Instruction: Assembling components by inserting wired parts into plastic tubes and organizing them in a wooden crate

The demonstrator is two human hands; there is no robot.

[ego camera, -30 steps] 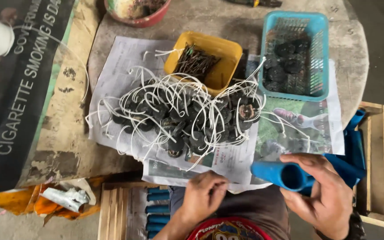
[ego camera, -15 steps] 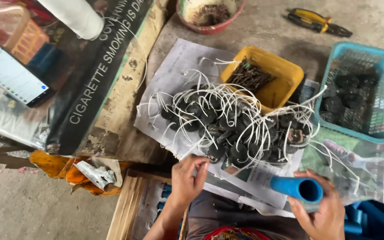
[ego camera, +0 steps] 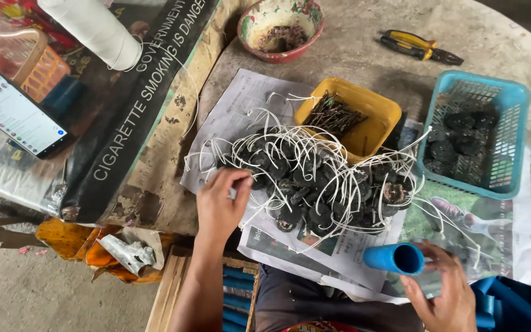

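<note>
White strings [ego camera: 314, 166] trailing from a heap of small black lumps [ego camera: 314, 197], piled on newspaper [ego camera: 235, 110] spread over a round concrete bench [ego camera: 364, 61]. Left hand [ego camera: 219, 203], half a second ago low at the bench edge, now reached up to the heap's near-left side, grip pinched on something small there, hidden by the fingers; cannot tell if string or lump. Right hand [ego camera: 444, 295] loosely wrapped round a short blue pipe [ego camera: 394, 258], open mouth facing the camera, carried a little left of where it was, just below the heap. Judged from that: next piece being picked out while pipe waits ready. Beyond the heap, yellow tray [ego camera: 373, 120] of dark sticks, teal basket [ego camera: 511, 104] with more lumps, pliers [ego camera: 419, 46], red-rimmed bowl [ego camera: 259, 49]. Off left, phone [ego camera: 13, 110] and twine spool [ego camera: 96, 31].
</note>
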